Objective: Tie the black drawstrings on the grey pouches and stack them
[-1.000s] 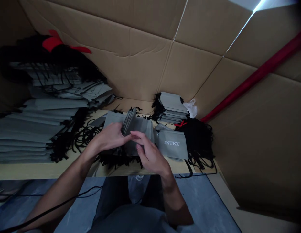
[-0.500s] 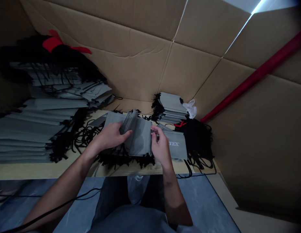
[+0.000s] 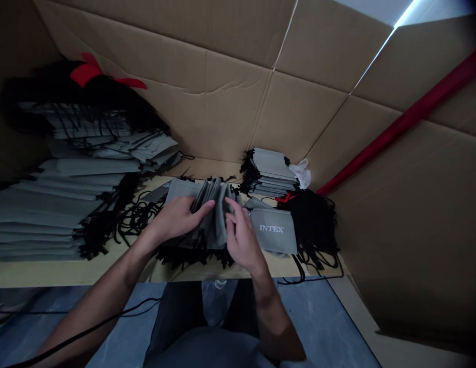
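A stack of grey fabric pouches point(image 3: 216, 225) with black cords lies in front of me, several of them lifted and bunched upright in the middle. My left hand point(image 3: 182, 217) is closed around the left part of the bunch, its thumb over the raised edges. My right hand point(image 3: 241, 232) has its fingers bent against the right side of a raised pouch. Just right of it lies a grey pouch printed INTEX point(image 3: 274, 230). Black cord ends point(image 3: 184, 256) stick out along the stack's near side.
Large piles of grey pouches point(image 3: 42, 204) fill the left side, topped by black cords and a red strip point(image 3: 86, 71). A smaller stack point(image 3: 272, 171) stands at the back beside a clear plastic bag point(image 3: 302, 173). Black cords point(image 3: 312, 220) heap at right. Cardboard walls point(image 3: 207, 102) enclose the table.
My right hand has moved left, bringing the right-hand pouch upright against the bunch. The INTEX print is now fully uncovered. My left hand has stayed nearly in place.
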{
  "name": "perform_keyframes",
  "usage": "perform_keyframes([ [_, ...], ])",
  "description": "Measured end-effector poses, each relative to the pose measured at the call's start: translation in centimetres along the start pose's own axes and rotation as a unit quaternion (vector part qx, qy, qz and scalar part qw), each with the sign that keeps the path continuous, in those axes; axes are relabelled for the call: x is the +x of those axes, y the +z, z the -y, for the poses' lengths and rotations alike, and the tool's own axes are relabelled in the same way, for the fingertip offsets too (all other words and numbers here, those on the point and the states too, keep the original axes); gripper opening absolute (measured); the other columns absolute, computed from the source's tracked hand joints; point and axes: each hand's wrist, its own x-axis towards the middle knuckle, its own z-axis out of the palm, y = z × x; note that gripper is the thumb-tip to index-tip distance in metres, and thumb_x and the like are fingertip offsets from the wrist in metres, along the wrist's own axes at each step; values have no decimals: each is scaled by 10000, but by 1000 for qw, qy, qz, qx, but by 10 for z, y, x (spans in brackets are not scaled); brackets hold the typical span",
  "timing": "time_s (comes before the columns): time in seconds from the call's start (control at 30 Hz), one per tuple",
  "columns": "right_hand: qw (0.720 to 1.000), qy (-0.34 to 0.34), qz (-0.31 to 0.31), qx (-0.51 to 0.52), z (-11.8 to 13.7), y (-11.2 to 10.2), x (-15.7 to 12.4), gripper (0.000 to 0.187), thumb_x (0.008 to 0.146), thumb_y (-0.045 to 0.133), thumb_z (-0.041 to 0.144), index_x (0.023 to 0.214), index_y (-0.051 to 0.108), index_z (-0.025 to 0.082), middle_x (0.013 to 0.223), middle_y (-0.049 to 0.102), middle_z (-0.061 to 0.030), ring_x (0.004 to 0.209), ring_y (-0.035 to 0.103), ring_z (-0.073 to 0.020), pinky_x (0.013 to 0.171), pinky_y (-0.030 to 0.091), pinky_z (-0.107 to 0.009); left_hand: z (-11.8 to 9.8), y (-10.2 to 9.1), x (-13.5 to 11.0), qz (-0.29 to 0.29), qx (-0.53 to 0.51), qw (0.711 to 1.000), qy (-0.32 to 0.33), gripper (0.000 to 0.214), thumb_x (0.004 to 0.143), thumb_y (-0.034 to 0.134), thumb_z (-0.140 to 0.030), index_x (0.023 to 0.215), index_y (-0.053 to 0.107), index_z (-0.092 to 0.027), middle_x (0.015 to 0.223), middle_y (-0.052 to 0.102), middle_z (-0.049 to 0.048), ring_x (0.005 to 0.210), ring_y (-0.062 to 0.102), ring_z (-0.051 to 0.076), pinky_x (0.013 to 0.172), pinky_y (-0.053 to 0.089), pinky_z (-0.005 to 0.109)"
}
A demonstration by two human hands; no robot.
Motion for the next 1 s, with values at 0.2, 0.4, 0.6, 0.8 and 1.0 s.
perform_keyframes([
  [0.2, 983, -31, 127, 133, 16, -12, -8, 523, 1221, 457, 430, 1732, 422, 328, 1612, 722, -74, 1569, 633, -247, 1355, 460, -509, -3, -3, -2, 22, 25, 999, -24, 797, 933, 443, -963, 662, 613, -233, 663, 673, 103, 653, 647, 290, 623, 400, 366],
  [0.4, 956, -79, 193, 208, 10, -18, -6, 373, 1219, 475, 477, 1457, 721, 329, 1514, 794, -17, 1634, 565, -228, 1393, 420, -489, 0, -3, 3, 32, 27, 999, -17, 741, 926, 472, -912, 718, 664, -227, 669, 677, 92, 656, 629, 280, 643, 402, 368],
  [0.6, 962, -77, 196, 177, 13, -15, -5, 365, 1217, 494, 447, 1467, 736, 338, 1548, 773, -14, 1663, 525, -222, 1390, 419, -480, 5, -2, 6, 53, 22, 998, -1, 653, 973, 452, -788, 751, 696, -224, 707, 719, 94, 705, 663, 282, 664, 423, 357],
  [0.8, 959, -62, 148, 233, 8, -8, -6, 280, 1178, 595, 426, 1367, 773, 320, 1469, 797, -49, 1569, 632, -254, 1357, 476, -490, 7, 0, 7, 49, 22, 999, -9, 722, 969, 414, -868, 709, 649, -237, 704, 715, 99, 718, 676, 294, 667, 427, 364],
  [1.0, 961, 24, 28, 274, 4, 14, 4, 395, 1115, 659, 528, 1440, 608, 308, 1532, 695, -108, 1345, 780, -256, 1082, 701, -425, 6, 2, 7, 40, 17, 999, -14, 742, 926, 412, -927, 666, 579, -252, 684, 702, 105, 672, 655, 289, 646, 404, 371],
])
